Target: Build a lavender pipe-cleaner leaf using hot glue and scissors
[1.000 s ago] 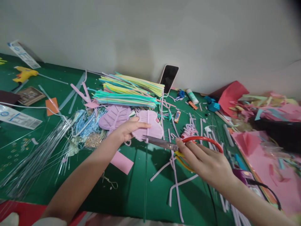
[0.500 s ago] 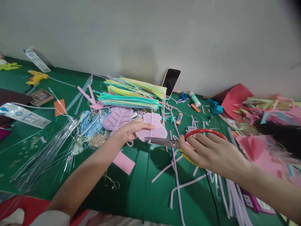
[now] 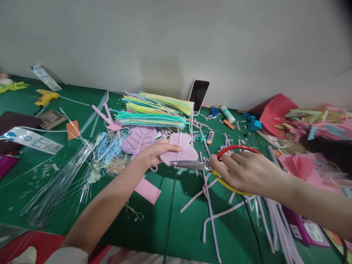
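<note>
My left hand (image 3: 158,151) pinches a flat lilac piece of joined pipe cleaners (image 3: 184,147) by its left side, thumb on top. In my right hand (image 3: 244,170) is a pair of scissors (image 3: 192,165) with red and yellow handles, its blades pointing left along the lower edge of the lilac piece. A lilac leaf shape (image 3: 139,139) lies just behind my left hand. Loose lilac pipe cleaners (image 3: 210,216) are scattered below and to the right of the scissors.
Bundles of coloured pipe cleaners (image 3: 156,119) lie at the back, near a phone (image 3: 199,94) leaning on the wall. A yellow glue gun (image 3: 46,97) and silver strands (image 3: 59,179) are on the left. Pink and red paper (image 3: 277,113) fills the right side.
The scissor handles have spread slightly apart in my right hand. The view has shifted a little, with most table items appearing slightly further right.
</note>
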Demonstrator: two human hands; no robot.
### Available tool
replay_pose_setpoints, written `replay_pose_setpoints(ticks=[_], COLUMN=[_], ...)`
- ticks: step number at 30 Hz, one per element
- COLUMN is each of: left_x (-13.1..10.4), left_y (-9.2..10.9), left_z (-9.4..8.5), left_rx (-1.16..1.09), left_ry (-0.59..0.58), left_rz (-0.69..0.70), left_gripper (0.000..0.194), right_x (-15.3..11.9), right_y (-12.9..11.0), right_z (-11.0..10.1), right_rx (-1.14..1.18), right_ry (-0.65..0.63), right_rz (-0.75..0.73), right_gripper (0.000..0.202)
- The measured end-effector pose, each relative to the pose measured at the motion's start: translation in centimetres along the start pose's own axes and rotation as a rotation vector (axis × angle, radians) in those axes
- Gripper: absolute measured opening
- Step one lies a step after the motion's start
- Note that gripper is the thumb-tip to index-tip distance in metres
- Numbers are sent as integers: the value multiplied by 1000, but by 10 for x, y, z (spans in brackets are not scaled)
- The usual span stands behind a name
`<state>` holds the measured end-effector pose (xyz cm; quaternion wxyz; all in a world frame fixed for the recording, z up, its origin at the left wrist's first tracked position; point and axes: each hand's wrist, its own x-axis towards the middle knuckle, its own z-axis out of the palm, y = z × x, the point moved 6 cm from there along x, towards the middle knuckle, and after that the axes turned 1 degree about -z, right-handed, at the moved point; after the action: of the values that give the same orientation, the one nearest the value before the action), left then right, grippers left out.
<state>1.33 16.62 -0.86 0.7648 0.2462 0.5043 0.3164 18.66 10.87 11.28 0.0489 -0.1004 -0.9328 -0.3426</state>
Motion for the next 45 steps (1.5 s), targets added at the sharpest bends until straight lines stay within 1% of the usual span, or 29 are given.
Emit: replay_pose_setpoints(ticks=[3, 6, 9, 11, 13, 14, 17, 18, 20, 21, 23, 25, 26, 27, 29, 30, 32, 34, 36, 39, 42, 45], left_x=[0, 0, -3, -8, -13, -17, -28, -32, -40, -42, -46, -47, -46, -45, -42, -41, -37, -33, -29, -26, -24, -24], left_y=[0, 1, 5, 12, 21, 26, 43, 49, 58, 61, 65, 65, 63, 62, 58, 56, 52, 50, 47, 44, 44, 45], left_z=[1, -2, -10, -17, -24, -28, -37, -37, -35, -33, -27, -20, -17, -15, -9, -7, -4, -2, -4, -6, -7, -6], left_rx=[2, 1, 0, 13, 37, 53, 99, 108, 125, 137, 155, 154, 148, 142, 133, 126, 113, 110, 126, 148, 166, 159], left_ry=[-8, 4, 52, 82, 104, 116, 155, 164, 175, 174, 170, 158, 145, 129, 95, 78, 54, 43, 54, 71, 68, 60], left_rz=[3, 14, 42, 88, 148, 176, 272, 304, 349, 364, 390, 409, 415, 416, 416, 419, 433, 447, 442, 431, 439, 443], left_gripper=[36, 42, 46, 48, 48, 48, 50, 51, 52, 53, 56, 59, 61, 61, 59, 59, 59, 60, 60, 60, 60, 62], right_x=[2, 2, -1, -7, -16, -22, -42, -46, -52, -52, -49, -42, -38, -32, -15, -6, 14, 33, 44, 49, 48, 44], right_y=[3, 7, 6, -5, -25, -37, -69, -80, -93, -96, -93, -79, -68, -56, -41, -38, -39, -52, -61, -66, -64, -65], right_z=[-2, -11, -20, -18, -7, 1, 33, 42, 53, 56, 56, 52, 51, 50, 54, 59, 72, 86, 95, 101, 100, 99], right_rx=[-5, 18, 110, 197, 296, 345, 476, 512, 572, 609, 672, 750, 817, 925, 1338, 1540, 1855, 2083, 2174, 2155, 2117, 2132], right_ry=[33, 71, 111, 93, 14, -32, -288, -374, -518, -582, -691, -736, -718, -640, -397, -263, -25, 69, 146, 216, 249, 238], right_rz=[-20, -16, 51, 105, 150, 207, 472, 521, 625, 645, 665, 725, 800, 908, 1118, 1221, 1352, 1368, 1402, 1457, 1482, 1486], right_gripper=[23, 17, 11, 12, 13, 14, 10, 10, 5, 5, 10, 15, 16, 14, 27, 35, 44, 45, 41, 35, 33, 30])
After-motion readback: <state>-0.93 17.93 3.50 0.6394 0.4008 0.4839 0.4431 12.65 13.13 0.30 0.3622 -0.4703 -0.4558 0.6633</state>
